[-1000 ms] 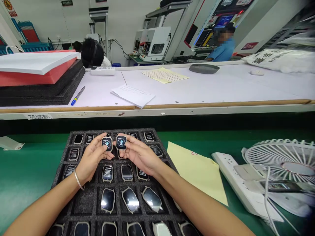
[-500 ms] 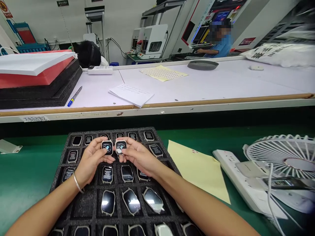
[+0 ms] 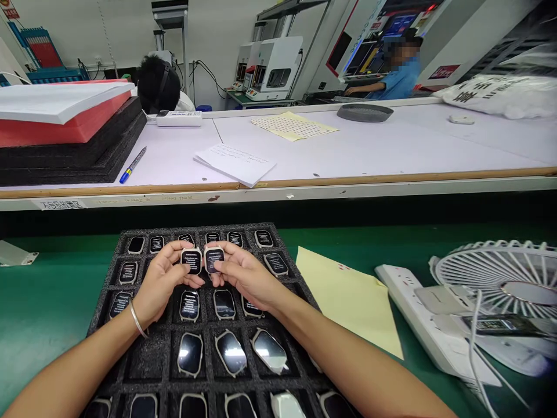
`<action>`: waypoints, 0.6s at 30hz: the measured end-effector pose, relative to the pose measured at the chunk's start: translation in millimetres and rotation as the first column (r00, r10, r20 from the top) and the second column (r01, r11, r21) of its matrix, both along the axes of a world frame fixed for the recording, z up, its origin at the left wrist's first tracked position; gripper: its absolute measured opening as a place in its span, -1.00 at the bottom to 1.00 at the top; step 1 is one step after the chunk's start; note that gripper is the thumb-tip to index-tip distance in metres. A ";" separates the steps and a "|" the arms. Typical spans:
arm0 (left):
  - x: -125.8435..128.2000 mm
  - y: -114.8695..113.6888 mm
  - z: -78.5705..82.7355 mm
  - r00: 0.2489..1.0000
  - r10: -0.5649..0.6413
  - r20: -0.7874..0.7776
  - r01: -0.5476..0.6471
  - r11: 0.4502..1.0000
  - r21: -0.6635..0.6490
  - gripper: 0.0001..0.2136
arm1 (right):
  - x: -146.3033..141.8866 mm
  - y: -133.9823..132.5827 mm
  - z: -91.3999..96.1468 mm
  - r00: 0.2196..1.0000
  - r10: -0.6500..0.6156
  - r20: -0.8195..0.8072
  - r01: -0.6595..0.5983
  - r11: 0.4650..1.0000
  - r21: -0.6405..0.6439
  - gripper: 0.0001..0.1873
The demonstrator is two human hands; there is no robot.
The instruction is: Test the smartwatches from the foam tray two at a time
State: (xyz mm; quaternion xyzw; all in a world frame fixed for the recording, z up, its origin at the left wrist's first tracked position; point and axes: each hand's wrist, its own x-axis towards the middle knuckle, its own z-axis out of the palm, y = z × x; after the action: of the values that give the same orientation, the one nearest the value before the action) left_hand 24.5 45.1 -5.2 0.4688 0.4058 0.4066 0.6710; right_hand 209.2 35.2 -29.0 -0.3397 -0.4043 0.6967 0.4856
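My left hand (image 3: 167, 278) grips a smartwatch (image 3: 191, 261) without a strap, thumb on its face. A second strapless smartwatch (image 3: 214, 259) is pinched in my right hand (image 3: 243, 276), close beside the first. Both lit screens show white text on black. Beneath my hands lies a black foam tray (image 3: 145, 366) with square compartments. Several more watch bodies sit in it, such as a dark-screened watch (image 3: 190, 354) and a tilted watch (image 3: 270, 350). Some of their screens show text, others are dark. My hands and forearms hide part of the tray.
Right of the tray lie a yellow sheet (image 3: 348, 302), a white power strip (image 3: 430, 325) and a white fan (image 3: 500, 278). A raised white shelf (image 3: 369, 151) behind carries papers (image 3: 235, 164), a pen (image 3: 133, 165) and stacked foam (image 3: 69, 157). Beyond it sits a person in blue (image 3: 400, 75).
Both held watches' screens have switched from a colourful picture to white text on black. My hands stay almost in place; the view has shifted slightly.
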 end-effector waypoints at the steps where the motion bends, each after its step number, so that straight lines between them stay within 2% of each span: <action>1: 0.0 0.0 0.2 1.000 0.000 0.000 0.000 1.000 0.000 -0.68 | 0.1 0.1 -0.2 1.000 -0.001 -0.002 0.001 1.000 -0.002 -0.67; 12: 1.7 -0.8 -1.8 0.998 0.034 -0.043 -0.032 0.999 0.041 -0.69 | -0.3 -1.5 -1.5 0.999 -0.016 0.038 0.015 1.000 0.019 -0.65; 18: 1.4 -0.7 1.2 1.000 0.024 0.003 -0.024 0.999 0.039 -0.70 | -0.4 -3.2 1.9 1.000 -0.008 0.030 0.007 1.000 0.029 -0.63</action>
State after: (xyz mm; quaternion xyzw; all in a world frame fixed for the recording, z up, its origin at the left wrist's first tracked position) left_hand 25.9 44.3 -4.0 0.4765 0.4023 0.4231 0.6573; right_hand 208.8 32.0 -27.1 -0.3445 -0.4202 0.6837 0.4871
